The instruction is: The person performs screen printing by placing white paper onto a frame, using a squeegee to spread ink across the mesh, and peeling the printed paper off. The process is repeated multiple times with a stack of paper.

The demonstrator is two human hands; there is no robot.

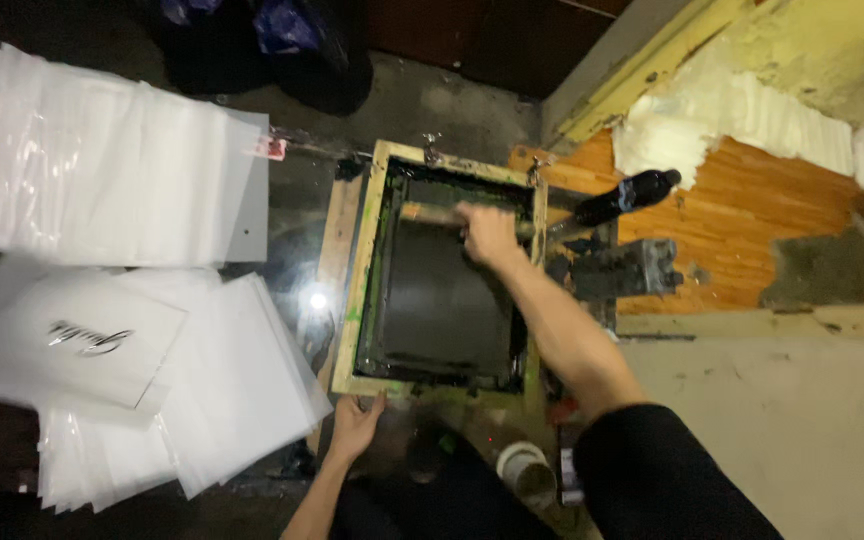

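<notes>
Our left grip (354, 425) lies flat and spread, fingers open, pressing the near-left corner of the wooden screen frame (359, 270) and holding nothing; our right grip (488, 232) is closed around the squeegee (432, 213), which lies across the far end of the dark mesh (447, 300).

From the left: a broad stack of clear plastic sheets (102, 160) lies at the far left, and nearer to us a looser pile of white sheets (212, 400), the top one (72, 340) printed with a dark script mark. The pile's right edge comes close beside the frame but does not cover it. The frame sits in the middle of the bench (302, 210), green-stained along its inner edge. Below it, by our dark sleeve (652, 480), stands a small white tub (524, 468). Right of the frame sits a dark metal clamp (627, 268), and behind it a dark bottle (627, 197) lies tilted on an orange wooden board (752, 220) — white rags (732, 120) are heaped at its far edge.
</notes>
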